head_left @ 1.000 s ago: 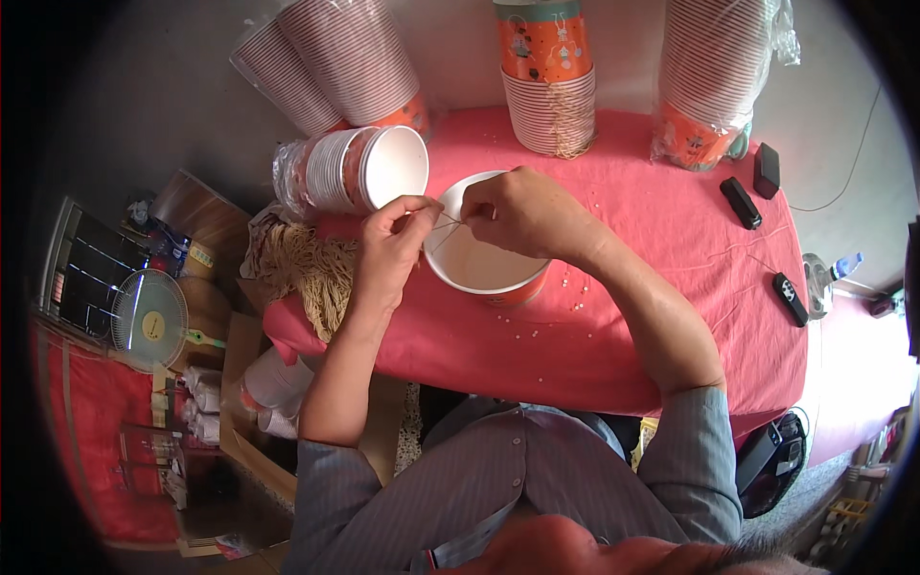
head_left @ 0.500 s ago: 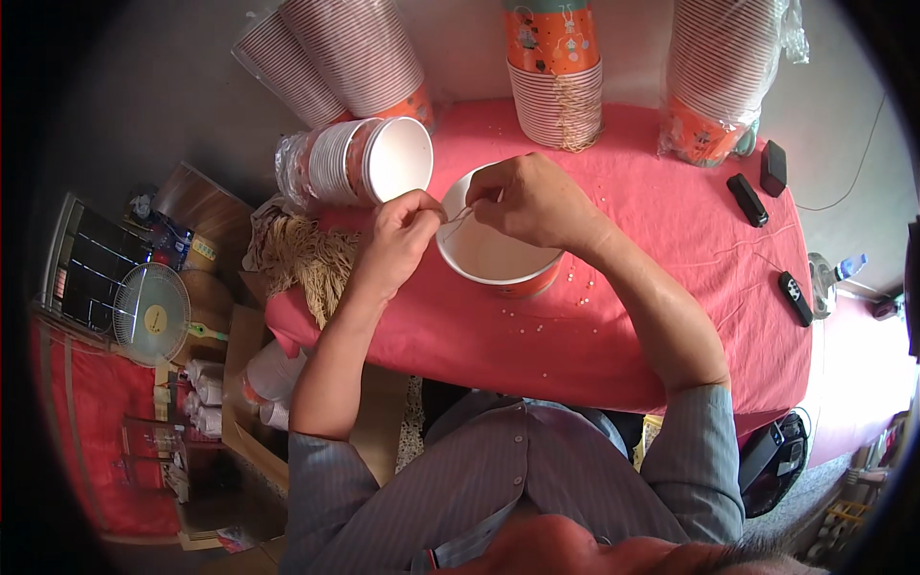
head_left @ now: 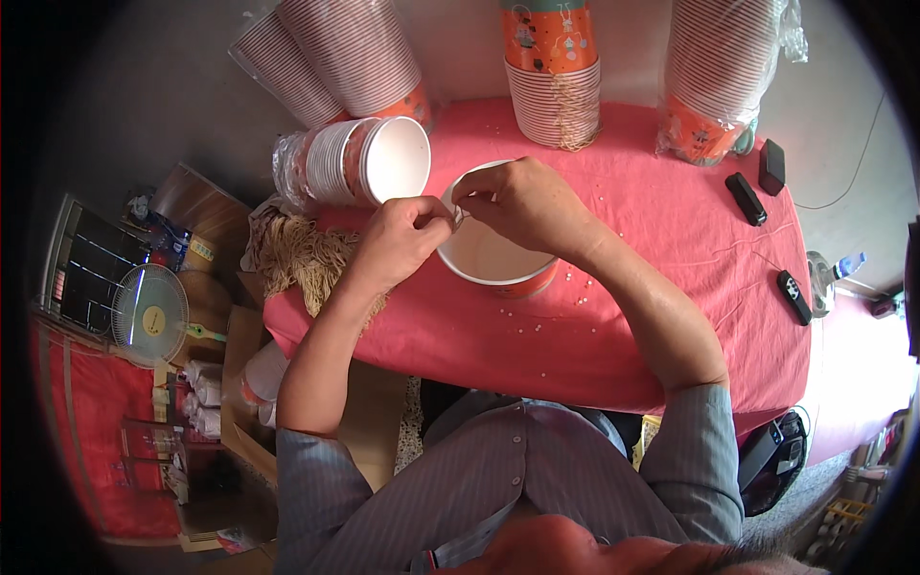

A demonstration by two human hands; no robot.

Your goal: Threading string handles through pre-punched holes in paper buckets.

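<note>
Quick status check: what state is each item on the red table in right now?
White paper bowl: upright, open, rim pinched by both hands.
Left hand: fingers closed at the bowl rim.
Right hand: fingers closed at the rim.
Wrapped stack of white cups: lying on its side.
Orange cup stack: standing.
Three black rectangular devices: lying flat.

So the paper cup (head_left: 494, 257) is white inside with an orange outer wall, sitting upright on the pink surface (head_left: 661, 316), rim up, my fingers (head_left: 450, 216) pinching its near-left rim.
</note>
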